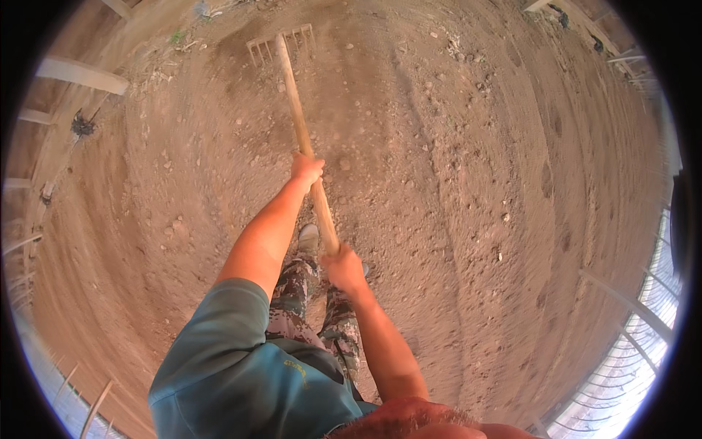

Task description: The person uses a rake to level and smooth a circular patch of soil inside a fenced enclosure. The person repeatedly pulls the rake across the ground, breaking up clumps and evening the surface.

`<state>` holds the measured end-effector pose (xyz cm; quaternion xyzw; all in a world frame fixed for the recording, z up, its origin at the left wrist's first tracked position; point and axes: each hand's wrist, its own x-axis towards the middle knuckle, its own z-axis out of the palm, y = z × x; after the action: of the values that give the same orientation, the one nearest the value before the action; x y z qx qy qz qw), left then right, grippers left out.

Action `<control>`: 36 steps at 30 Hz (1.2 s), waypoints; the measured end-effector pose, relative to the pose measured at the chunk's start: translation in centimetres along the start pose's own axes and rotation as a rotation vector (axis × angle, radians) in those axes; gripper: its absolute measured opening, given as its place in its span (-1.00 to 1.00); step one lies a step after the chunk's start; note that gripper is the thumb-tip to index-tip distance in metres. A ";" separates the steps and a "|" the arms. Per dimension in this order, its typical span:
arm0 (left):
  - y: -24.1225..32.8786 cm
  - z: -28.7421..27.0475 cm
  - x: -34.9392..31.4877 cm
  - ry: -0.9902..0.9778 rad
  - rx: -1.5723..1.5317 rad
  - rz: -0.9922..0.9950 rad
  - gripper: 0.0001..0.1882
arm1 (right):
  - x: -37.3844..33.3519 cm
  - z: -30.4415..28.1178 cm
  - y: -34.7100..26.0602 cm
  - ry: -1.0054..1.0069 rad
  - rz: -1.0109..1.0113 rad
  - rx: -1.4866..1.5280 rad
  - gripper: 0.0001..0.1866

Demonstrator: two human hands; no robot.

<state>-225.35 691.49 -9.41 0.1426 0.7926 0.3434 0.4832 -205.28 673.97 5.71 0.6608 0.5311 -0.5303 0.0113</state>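
A rake (294, 102) with a long, pale wooden handle reaches away from me over brown soil. Its toothed head (300, 32) is at the far end, with the tines down at the dirt. My left hand (307, 168) is wrapped round the handle about midway along. Closer to my body, my right hand (344, 268) grips the handle near its butt end. The fingers of both hands are closed on the wood.
Loose soil (482, 241) with clods and small stones spreads all around, with faint furrows on the right. Pale posts (84, 75) line the left edge. A bright ribbed wall (621, 366) curves along the lower right. One shoe (308, 238) shows below the handle.
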 end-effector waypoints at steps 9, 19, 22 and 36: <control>-0.3 -9.2 6.4 0.135 0.258 0.092 -0.33 | 3.8 3.6 -14.7 -0.271 0.084 0.123 -0.61; -19.6 -1.6 -10.0 0.126 0.514 0.059 -0.28 | -20.8 5.4 13.8 -0.148 0.148 -0.118 -0.49; -25.0 1.9 -17.5 0.000 0.496 -0.079 -0.14 | -28.8 5.3 23.9 -0.124 0.218 -0.143 -0.50; -56.6 9.1 -61.0 -0.238 -0.108 -0.483 -0.61 | -70.6 2.4 61.4 -0.288 0.696 -0.390 -0.47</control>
<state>-181.47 620.15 -9.97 -0.0370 0.7218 0.2406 0.6479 -154.15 597.09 21.34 0.7052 0.3596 -0.4714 0.3887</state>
